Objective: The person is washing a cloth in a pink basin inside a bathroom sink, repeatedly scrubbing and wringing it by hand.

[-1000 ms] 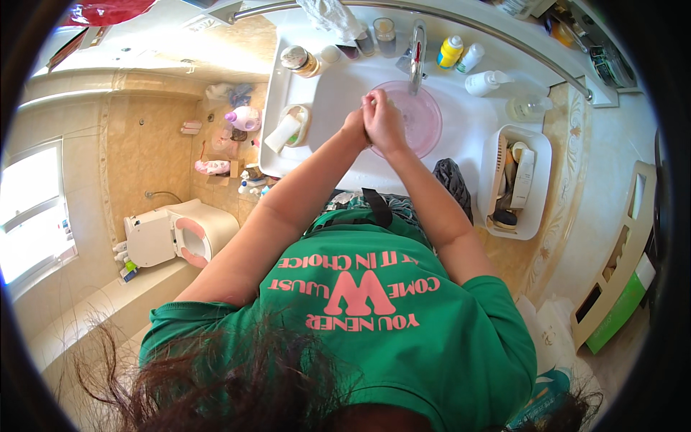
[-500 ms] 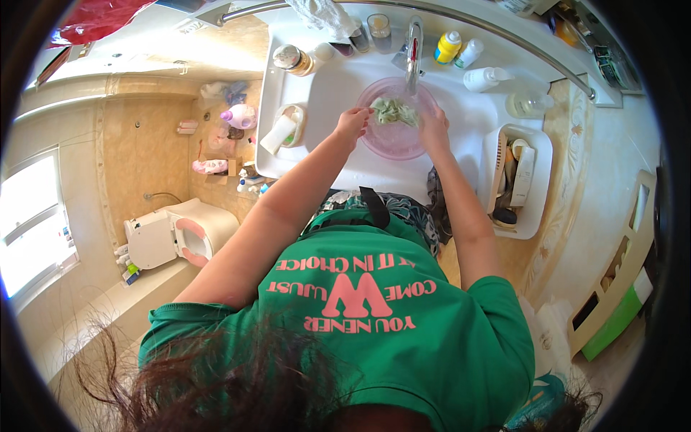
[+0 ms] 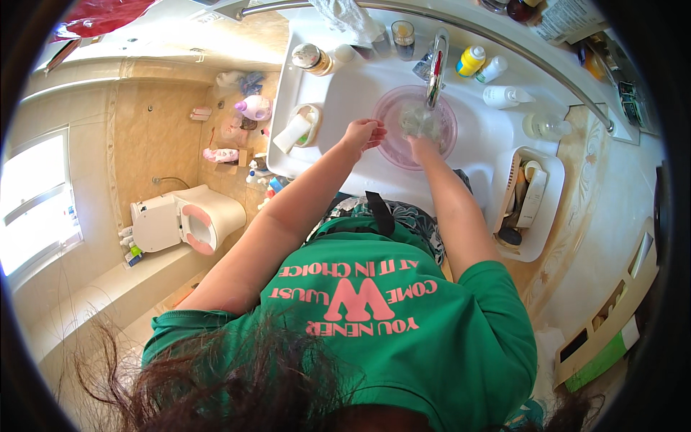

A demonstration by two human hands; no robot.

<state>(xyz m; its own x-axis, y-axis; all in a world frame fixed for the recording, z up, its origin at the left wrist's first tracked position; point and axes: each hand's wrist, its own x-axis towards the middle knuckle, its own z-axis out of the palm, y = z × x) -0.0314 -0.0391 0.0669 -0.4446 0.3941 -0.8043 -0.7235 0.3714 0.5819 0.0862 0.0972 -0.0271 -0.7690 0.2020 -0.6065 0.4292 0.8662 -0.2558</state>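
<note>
A translucent pink basin (image 3: 381,144) stands in the white sink under the chrome tap (image 3: 436,68). A pale green cloth (image 3: 419,121) lies in the water in it, blurred under the surface. My right hand (image 3: 422,147) reaches over the near rim into the basin, at the cloth; its fingers are hidden in the water, so their grip does not show. At the basin's left rim my left hand (image 3: 365,135) hovers with loosely bent fingers, holding nothing that I can see.
On the sink's left ledge are a lidded jar (image 3: 312,59) and a soap dish (image 3: 306,124). A dark glass (image 3: 404,42), a yellow bottle (image 3: 471,62) and a white pump bottle (image 3: 506,96) line the back. A white basket (image 3: 529,245) with brushes stands right. A metal rail (image 3: 504,47) crosses behind.
My right hand has moved from the basin's right rim down into the water. The cloth has sunk and spread below the tap. My left hand has drawn back from the cloth to the rim.
</note>
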